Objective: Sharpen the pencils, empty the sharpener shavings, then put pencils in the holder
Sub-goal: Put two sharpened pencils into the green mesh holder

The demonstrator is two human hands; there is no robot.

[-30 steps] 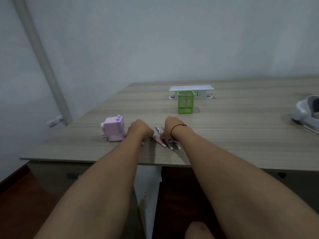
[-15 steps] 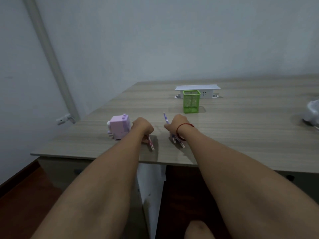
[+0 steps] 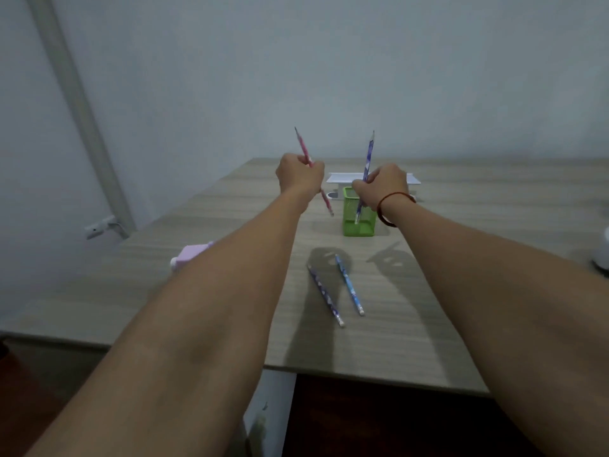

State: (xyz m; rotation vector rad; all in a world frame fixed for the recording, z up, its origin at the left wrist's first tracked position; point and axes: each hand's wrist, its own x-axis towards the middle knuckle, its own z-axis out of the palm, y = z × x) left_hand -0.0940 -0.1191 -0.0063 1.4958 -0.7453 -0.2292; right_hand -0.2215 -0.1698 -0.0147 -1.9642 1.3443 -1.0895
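Note:
My left hand (image 3: 299,174) is raised above the desk and grips a pink pencil (image 3: 302,147), point up, just left of the green mesh holder (image 3: 359,222). My right hand (image 3: 382,186) holds a blue-purple pencil (image 3: 369,153) upright over the holder, its lower end down inside the mesh. Two more pencils lie on the desk between my forearms: a dark purple one (image 3: 324,295) and a light blue one (image 3: 349,285). The pink sharpener (image 3: 191,252) stands at the left, partly hidden by my left forearm.
A white power strip box (image 3: 339,178) sits behind the holder. A white object (image 3: 603,252) shows at the right edge. The wooden desk (image 3: 494,225) ends near my elbows; a wall and a pipe (image 3: 82,110) stand at the left.
Both hands have lifted off the desk, each with one pencil, and moved forward to the holder. Two pencils stay on the desk. The camera has shifted closer.

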